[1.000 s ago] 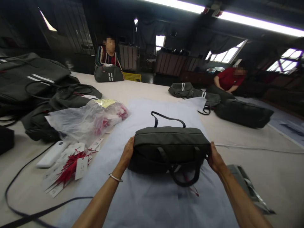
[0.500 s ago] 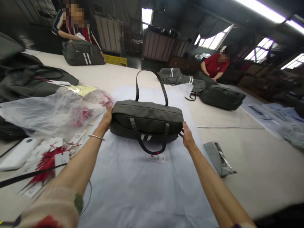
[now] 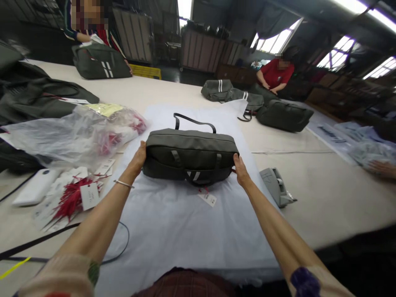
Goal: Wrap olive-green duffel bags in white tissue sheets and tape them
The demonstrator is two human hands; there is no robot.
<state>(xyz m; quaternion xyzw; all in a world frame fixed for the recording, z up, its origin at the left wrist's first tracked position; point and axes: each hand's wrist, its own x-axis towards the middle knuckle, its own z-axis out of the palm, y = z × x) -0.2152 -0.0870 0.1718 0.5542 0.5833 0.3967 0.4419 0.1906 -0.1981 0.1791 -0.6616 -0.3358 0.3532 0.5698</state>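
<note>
strap [image 3: 194,121] dropped from upright to low; bag [image 3: 192,142] lay on sheet [image 3: 185,231], likely settled. left hand [image 3: 140,157] and right hand [image 3: 241,170] held ends, fingers part-curled round corners, squeeze hard to tell. tag [image 3: 208,197] lay in front.

Dark grey bag [image 3: 190,150], handles splayed

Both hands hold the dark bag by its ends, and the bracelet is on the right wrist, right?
Not quite: the bracelet is on the left wrist, not the right, as the head view shows. The left hand and right hand do hold the dark bag by its ends.
</note>
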